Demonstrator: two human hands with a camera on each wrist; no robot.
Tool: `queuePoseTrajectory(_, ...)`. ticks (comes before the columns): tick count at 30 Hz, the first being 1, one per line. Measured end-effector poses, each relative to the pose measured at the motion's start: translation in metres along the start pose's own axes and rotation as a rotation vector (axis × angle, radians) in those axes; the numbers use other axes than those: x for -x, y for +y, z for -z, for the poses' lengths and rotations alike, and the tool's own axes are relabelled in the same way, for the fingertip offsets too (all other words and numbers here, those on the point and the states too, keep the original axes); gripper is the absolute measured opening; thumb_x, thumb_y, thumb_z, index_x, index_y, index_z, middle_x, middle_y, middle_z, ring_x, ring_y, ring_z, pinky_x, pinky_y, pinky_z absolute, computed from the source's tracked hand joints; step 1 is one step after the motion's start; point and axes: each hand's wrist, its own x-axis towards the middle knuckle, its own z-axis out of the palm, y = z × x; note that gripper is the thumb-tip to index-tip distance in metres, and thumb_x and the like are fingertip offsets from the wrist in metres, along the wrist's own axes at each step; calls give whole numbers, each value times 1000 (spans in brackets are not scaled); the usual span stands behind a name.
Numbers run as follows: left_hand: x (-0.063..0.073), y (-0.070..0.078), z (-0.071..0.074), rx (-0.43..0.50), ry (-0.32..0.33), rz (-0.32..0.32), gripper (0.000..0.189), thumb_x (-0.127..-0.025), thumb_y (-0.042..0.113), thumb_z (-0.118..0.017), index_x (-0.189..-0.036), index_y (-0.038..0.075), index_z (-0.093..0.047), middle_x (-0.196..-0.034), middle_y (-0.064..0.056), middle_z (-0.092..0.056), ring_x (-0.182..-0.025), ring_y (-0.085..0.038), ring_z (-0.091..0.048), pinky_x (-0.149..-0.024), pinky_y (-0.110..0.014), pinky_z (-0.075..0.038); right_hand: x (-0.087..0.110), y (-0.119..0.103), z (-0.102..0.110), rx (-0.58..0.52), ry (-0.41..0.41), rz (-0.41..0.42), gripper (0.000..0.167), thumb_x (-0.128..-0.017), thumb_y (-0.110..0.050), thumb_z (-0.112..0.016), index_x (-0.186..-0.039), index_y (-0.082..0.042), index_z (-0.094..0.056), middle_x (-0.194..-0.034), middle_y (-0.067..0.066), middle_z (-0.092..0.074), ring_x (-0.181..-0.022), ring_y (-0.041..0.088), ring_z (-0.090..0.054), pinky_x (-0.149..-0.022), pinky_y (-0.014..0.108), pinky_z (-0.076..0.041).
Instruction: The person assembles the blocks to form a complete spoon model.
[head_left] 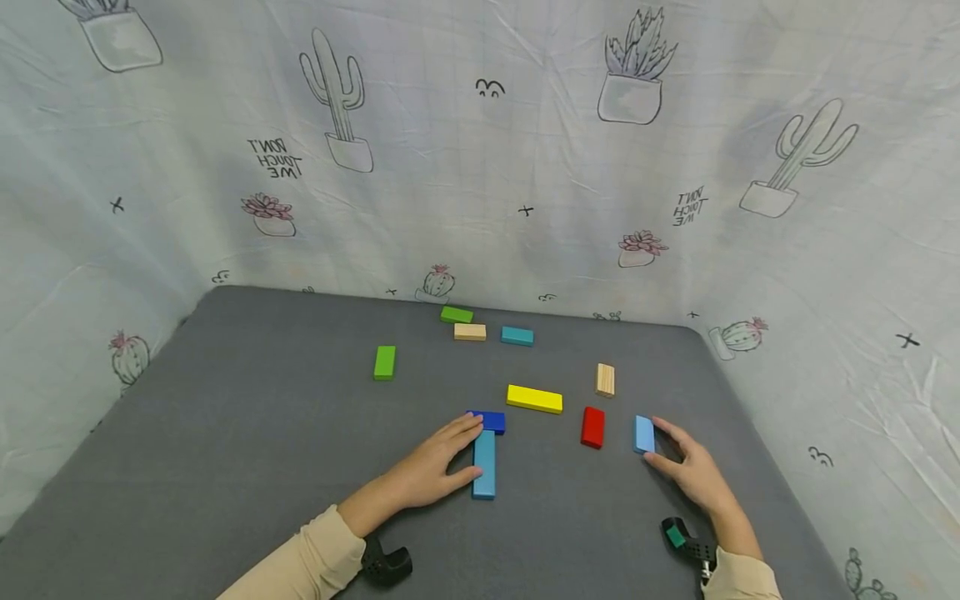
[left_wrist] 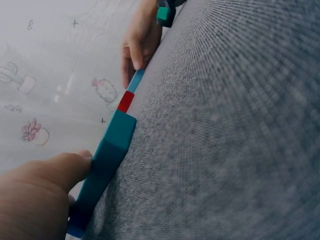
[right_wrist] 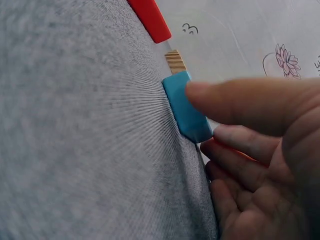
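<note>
My left hand (head_left: 431, 467) lies beside two blocks near the middle of the cloth, its fingers fairly straight. Its fingertips touch a dark blue block (head_left: 493, 422), partly covering it. The thumb reaches the left side of a long light blue block (head_left: 484, 467), which meets the dark blue one end-on; in the left wrist view this long block (left_wrist: 107, 155) looks teal. Over on the right, my right hand (head_left: 696, 472) pinches a short light blue block (head_left: 643, 434) between thumb and fingers. In the right wrist view the thumb overlaps that block (right_wrist: 185, 107), which rests on the cloth.
A red block (head_left: 592, 427), a plain wooden block (head_left: 605, 379) and a yellow block (head_left: 534, 398) lie between and beyond the hands. Farther back are green blocks (head_left: 384, 362), another wooden block (head_left: 470, 332) and a teal block (head_left: 517, 336). A cactus-print curtain (head_left: 487, 167) encloses the grey surface.
</note>
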Motion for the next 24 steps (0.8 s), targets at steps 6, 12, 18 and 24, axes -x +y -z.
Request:
queuePoseTrajectory(6, 0, 0, 1, -5, -5, -8, 67, -96, 45, -52, -149, 9, -31, -157, -1, -24, -146, -19, -17, -114, -45, -27, -2, 3, -1, 7, -18, 27, 68, -90, -27, -65, -145, -1, -34, -147, 30, -30, -134, 50, -27, -101, 65, -27)
queuePoseTrajectory(12, 0, 0, 0, -2, -2, -13, 67, -96, 44, -52, -149, 9, -31, -157, -2, -25, -146, -19, -18, -115, -45, -27, -3, 2, 0, 5, -29, 0, 67, -90, -30, -65, -144, -2, -36, -147, 30, -31, -133, 50, -28, -102, 65, -28)
queuePoseTrajectory(18, 1, 0, 0, -1, 4, -17, 67, -96, 44, -52, -149, 9, -32, -157, -2, -25, -146, -20, -18, -114, -46, -28, -3, 0, -1, -1, -6, -38, 67, -87, -29, -69, -140, -2, -40, -145, 31, -33, -131, 50, -33, -103, 63, -30)
queuePoseTrajectory(24, 2, 2, 2, 4, 8, -25, 66, -96, 43, -52, -148, 7, -33, -156, -4, -27, -145, -23, -20, -113, -49, -28, -2, 1, -4, 7, 46, -19, 64, -86, -28, -71, -137, -3, -43, -142, 29, -37, -129, 45, -38, -103, 55, -33)
